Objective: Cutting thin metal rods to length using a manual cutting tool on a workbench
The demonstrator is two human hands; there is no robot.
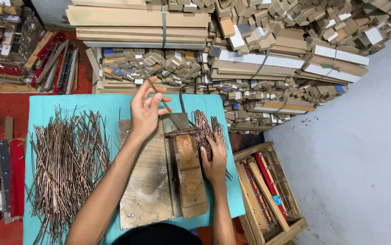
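My left hand (144, 111) pinches a thin straight metal rod (159, 97) and holds it slanted, its lower end reaching the rusty bending jig (187, 168) mounted on a wooden board (143, 181). A curved lever handle (182, 93) rises from the jig's far end. My right hand (214, 159) rests beside the jig's right edge, its fingers pressed on a pile of bent copper-coloured wire pieces (206, 129). A large loose heap of straight rods (68, 159) lies on the turquoise table (45, 106) to the left of the board.
Stacks of cut wooden blocks and strapped boards (250, 54) fill the back. A wooden crate (270, 193) with red and tan slats stands on the floor at the right. Red and white strips (0, 177) lie left of the table. Grey floor spreads to the right.
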